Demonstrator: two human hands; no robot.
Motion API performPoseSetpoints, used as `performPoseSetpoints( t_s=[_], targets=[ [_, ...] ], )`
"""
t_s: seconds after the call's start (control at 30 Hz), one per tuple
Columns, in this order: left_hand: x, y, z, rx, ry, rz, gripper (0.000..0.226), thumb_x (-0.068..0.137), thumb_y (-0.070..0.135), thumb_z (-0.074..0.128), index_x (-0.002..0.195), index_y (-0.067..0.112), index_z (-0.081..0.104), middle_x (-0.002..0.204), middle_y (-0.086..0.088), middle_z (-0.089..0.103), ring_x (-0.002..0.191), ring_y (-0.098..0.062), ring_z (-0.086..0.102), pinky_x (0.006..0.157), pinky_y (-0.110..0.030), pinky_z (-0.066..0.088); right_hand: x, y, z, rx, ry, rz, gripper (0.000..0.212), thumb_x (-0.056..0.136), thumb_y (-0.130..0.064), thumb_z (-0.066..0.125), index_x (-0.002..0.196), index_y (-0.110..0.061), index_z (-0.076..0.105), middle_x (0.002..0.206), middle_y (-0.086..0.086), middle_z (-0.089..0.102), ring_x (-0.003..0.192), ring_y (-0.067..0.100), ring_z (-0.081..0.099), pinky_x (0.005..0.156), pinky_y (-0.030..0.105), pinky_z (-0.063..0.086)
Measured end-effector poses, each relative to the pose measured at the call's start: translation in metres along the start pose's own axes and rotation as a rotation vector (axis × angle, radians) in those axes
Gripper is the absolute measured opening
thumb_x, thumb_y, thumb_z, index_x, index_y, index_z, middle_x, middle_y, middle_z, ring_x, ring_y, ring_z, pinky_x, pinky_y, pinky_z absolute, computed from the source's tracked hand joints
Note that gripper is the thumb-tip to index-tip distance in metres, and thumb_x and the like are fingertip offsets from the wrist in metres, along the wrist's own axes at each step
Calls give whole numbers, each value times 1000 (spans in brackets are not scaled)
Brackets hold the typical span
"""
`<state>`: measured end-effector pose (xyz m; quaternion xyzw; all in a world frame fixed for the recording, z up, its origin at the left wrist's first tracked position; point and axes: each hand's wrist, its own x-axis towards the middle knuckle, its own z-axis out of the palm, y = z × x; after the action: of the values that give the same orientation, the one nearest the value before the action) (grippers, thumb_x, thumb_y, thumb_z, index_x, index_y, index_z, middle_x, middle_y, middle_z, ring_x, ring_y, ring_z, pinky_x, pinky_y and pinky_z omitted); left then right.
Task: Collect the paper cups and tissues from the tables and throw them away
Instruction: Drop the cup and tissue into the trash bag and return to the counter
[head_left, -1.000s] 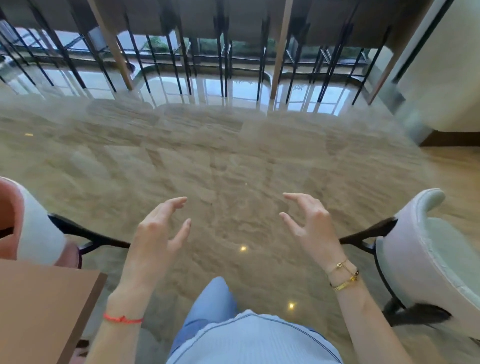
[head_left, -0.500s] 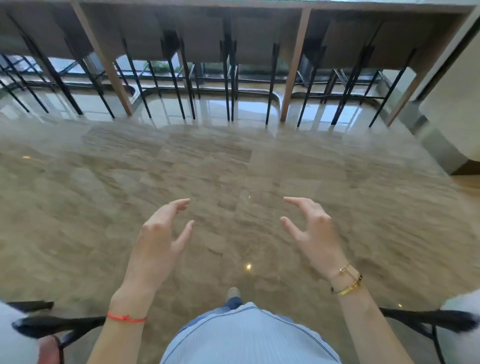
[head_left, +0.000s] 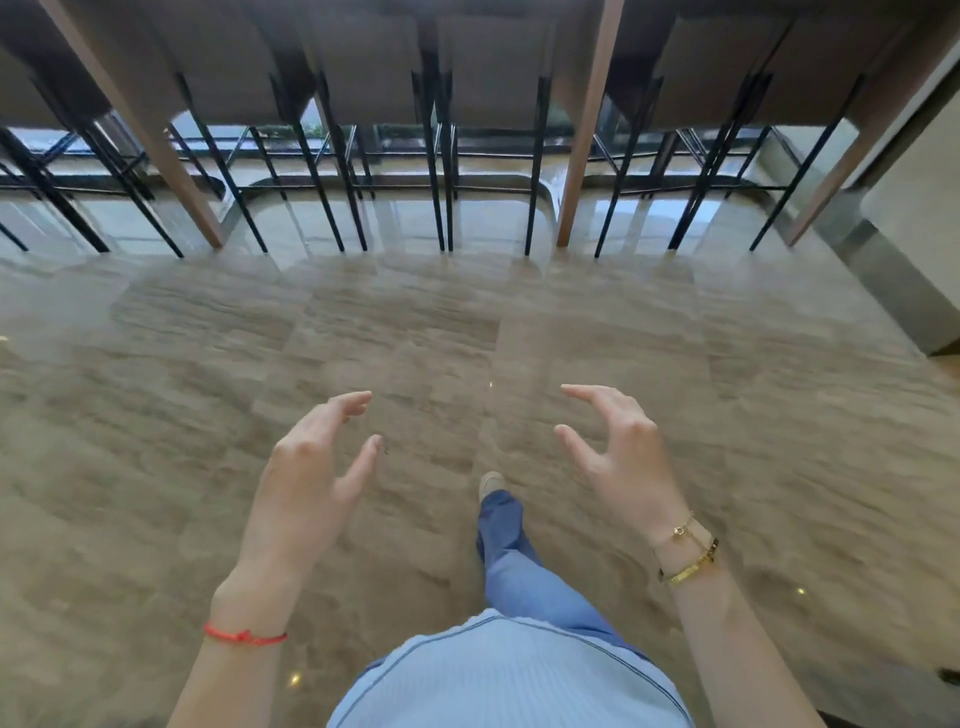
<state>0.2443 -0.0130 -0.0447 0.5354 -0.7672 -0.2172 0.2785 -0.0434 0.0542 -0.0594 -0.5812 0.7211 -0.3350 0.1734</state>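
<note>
No paper cup or tissue shows anywhere in the head view. My left hand (head_left: 311, 478) floats in front of me over the floor, fingers curved and apart, holding nothing; a red string circles its wrist. My right hand (head_left: 618, 457) mirrors it on the other side, also empty with spread fingers, gold bracelets at the wrist. Between the two hands my right leg in blue trousers (head_left: 511, 551) steps forward.
Glossy beige marble floor (head_left: 208, 415) spreads all around. Ahead, a row of high stools with thin black legs (head_left: 436, 156) stands under a long counter carried by slanted wooden posts (head_left: 587, 124). A white wall with a metal base (head_left: 883, 270) runs along the right.
I have walked forward: the white chairs and the brown table at my sides have dropped out of view and the stools are closer. Both hands keep the same empty pose.
</note>
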Motion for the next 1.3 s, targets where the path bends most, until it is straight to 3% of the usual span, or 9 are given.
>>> performPoseSetpoints(
  t_s=[0.43,0.57,0.7,0.87,1.17,1.3],
  targets=[
    [301,-4,38,31,72,-5,42,85,14,70,125,17,59,114,4,66,107,-10,60,96,-14,37,320,31,4,-15,11,-96,39,84,-22,71,121,-18,61,119,-4,63,116,12,53,99,12,32],
    [371,-11,50,15,71,-22,42,85,15,69,126,19,59,114,7,65,106,-5,58,95,-6,33,394,36,10,-13,8,-112,39,84,-23,70,121,-18,61,119,-5,62,116,12,52,99,12,31],
    [439,-27,67,9,41,-15,42,86,16,69,126,19,59,115,9,64,107,-3,57,94,-1,30,461,47,25,-30,7,-109,39,84,-25,70,122,-20,60,119,-7,61,116,8,50,98,3,26],
    [537,-54,82,5,17,-17,41,87,17,68,127,20,58,117,8,64,110,-7,58,96,-11,35,551,60,50,-34,-11,-85,39,85,-25,69,123,-19,60,119,-7,61,116,8,50,97,1,25],
    [759,-93,86,26,-2,35,43,87,19,68,128,19,58,118,9,63,111,-6,58,97,-13,35,759,53,78,-41,60,-86,38,85,-24,69,122,-19,60,118,-7,62,112,1,46,97,-3,21],
    [845,-102,90,52,-16,75,43,86,20,69,128,20,57,120,8,63,112,-6,58,98,-15,36,837,52,83,-37,95,-68,40,85,-23,69,123,-17,60,119,-5,62,112,-1,44,102,8,28]
  ],
)
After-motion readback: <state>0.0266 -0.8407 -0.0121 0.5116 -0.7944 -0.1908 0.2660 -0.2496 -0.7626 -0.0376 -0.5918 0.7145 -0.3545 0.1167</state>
